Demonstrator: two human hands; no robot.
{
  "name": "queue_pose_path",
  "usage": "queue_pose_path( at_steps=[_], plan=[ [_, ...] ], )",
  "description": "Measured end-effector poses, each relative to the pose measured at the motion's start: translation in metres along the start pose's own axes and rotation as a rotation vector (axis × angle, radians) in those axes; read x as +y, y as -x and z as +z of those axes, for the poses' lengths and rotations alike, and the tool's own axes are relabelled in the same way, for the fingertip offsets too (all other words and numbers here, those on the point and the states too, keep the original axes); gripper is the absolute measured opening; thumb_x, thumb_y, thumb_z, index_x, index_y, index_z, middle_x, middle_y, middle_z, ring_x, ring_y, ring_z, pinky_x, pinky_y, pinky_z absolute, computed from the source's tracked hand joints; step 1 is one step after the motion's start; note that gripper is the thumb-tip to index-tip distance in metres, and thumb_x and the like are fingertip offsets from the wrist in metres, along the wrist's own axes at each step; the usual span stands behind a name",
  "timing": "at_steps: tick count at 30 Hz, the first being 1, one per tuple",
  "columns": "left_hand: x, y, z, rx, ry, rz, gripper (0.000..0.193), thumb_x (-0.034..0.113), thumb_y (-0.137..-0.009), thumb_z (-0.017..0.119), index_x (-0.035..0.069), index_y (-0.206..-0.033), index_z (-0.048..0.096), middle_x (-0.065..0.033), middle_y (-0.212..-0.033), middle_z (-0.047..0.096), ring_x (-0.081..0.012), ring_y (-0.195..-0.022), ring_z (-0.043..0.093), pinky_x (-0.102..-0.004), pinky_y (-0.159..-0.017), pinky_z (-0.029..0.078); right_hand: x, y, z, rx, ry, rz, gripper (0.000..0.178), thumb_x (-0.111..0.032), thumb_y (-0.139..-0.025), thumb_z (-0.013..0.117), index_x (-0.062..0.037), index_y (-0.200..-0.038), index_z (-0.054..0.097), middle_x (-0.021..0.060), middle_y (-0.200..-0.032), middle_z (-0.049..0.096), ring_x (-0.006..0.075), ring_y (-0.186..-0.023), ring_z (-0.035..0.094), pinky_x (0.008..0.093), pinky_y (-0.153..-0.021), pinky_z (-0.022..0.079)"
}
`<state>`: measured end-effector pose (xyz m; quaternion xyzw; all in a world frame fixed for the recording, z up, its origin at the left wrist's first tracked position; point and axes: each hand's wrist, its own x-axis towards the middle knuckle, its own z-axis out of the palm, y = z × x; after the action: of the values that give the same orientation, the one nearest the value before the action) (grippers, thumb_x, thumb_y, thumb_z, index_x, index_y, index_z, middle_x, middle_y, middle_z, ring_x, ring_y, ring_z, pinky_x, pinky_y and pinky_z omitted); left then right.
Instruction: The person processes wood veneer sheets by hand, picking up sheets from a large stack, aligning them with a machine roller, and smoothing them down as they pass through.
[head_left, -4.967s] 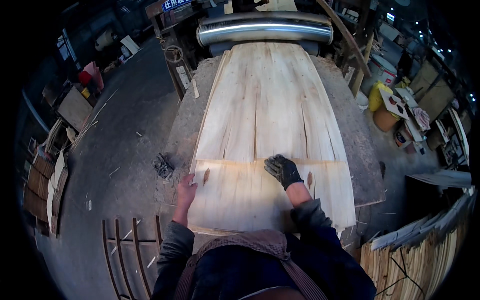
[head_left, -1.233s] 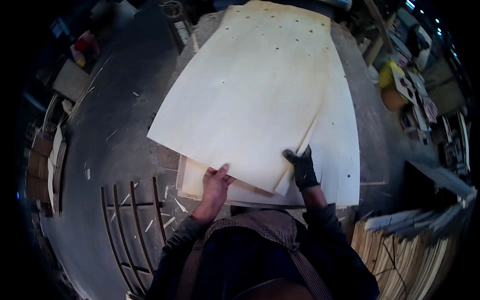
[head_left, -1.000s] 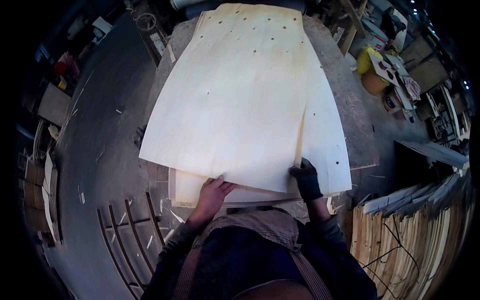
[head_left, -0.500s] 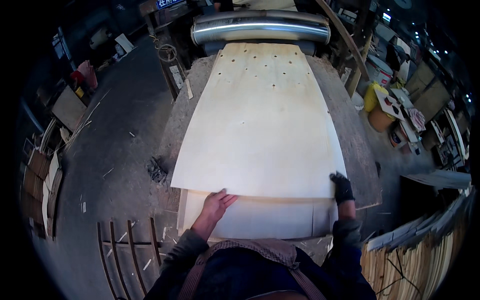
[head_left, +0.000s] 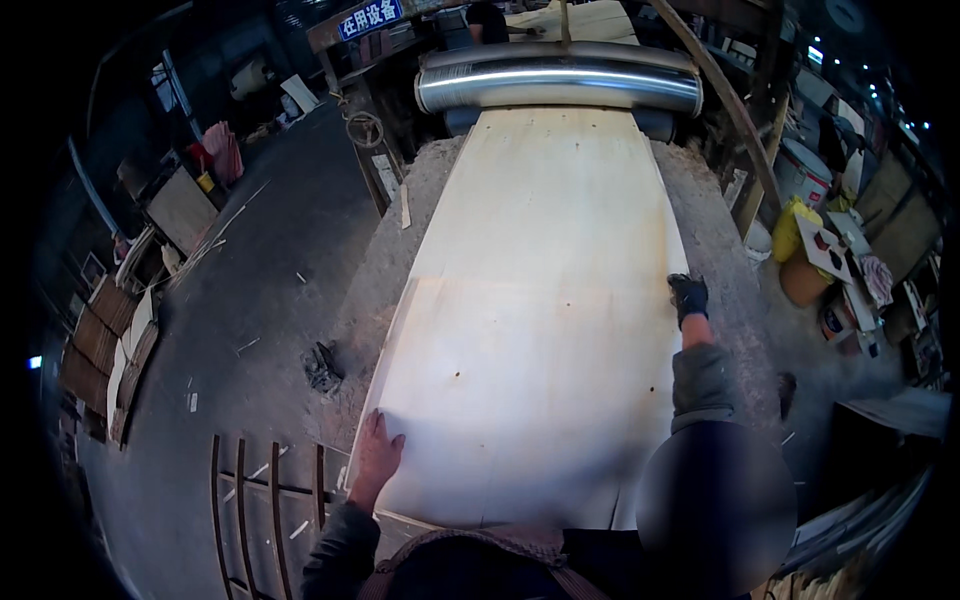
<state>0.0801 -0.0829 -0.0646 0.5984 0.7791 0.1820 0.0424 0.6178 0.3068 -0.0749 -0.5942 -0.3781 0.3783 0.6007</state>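
A long pale sheet of wood veneer (head_left: 545,300) lies on a grimy table, its far end under a shiny metal roller (head_left: 560,85). My bare left hand (head_left: 377,456) rests flat on the sheet's near left corner, fingers spread. My right hand (head_left: 688,296), in a dark glove, presses on the sheet's right edge about halfway up. Neither hand grips anything; both lie on top of the veneer. More veneer edges show under the top sheet near me.
The table's dusty surface (head_left: 400,240) flanks the sheet. A dark metal rack (head_left: 265,500) stands at lower left. Wood stacks (head_left: 105,350) lie at far left, a yellow container (head_left: 795,235) and clutter at right. A small dark object (head_left: 322,366) sits on the floor.
The sheet, lifted and tilted a second ago, now lies flat and extends to the roller. My right hand slid up its right edge; my left hand stayed at the near left corner.
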Motion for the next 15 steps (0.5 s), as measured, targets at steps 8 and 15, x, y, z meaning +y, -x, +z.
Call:
queue_pose_path(
  at_steps=[8,15],
  plan=[
    [-0.047,-0.015,0.024,-0.066,0.444,-0.099,0.057,0.016,-0.069,0.066,-0.003,-0.119,0.045,-0.0205,-0.122,0.045,-0.0341,-0.115,0.042,-0.0399,-0.096,0.035,0.016,0.224,0.012,-0.389,-0.523,0.250,0.040,-0.004,-0.084,0.047,-0.0017,-0.124,0.040,0.0161,-0.097,0.061,0.0237,-0.083,0.060,0.0322,-0.071,0.050],
    [-0.029,-0.052,-0.028,-0.207,1.114,-0.320,0.036,0.000,-0.072,0.060,-0.005,-0.106,0.053,-0.0125,-0.096,0.059,-0.0192,-0.083,0.058,-0.0303,-0.071,0.047,-0.015,0.434,-0.002,-0.889,-0.309,0.350,0.031,-0.012,-0.089,0.048,0.0003,-0.117,0.047,0.0192,-0.112,0.055,0.0300,-0.102,0.055,0.0380,-0.086,0.047]
  ],
)
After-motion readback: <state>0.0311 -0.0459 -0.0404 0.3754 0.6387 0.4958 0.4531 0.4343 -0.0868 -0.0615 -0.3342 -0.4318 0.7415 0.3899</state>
